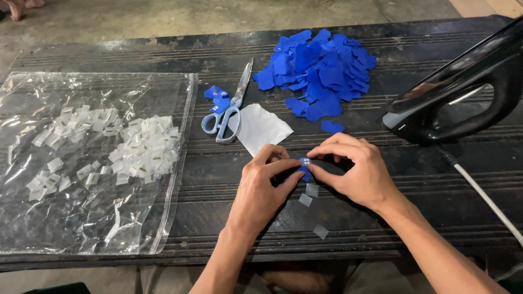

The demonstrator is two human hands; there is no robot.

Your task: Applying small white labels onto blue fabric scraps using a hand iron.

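Both hands pinch one small blue piece point(305, 166) on dark grooved table point(381, 218).
Left hand point(267, 182), right hand point(357, 169) grip it; scissors point(226, 111), blue scrap pile point(321, 71) far, iron point(457, 92) right.

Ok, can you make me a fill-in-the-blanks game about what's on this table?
1. Both hands, left hand and right hand, pinch a small ____ piece.
2. The scissors have light blue handles and lie ____.
3. The small white tags lie on a clear ____ bag.
4. The black iron sits on the ____ side of the table.

Missing words: blue; shut; plastic; right
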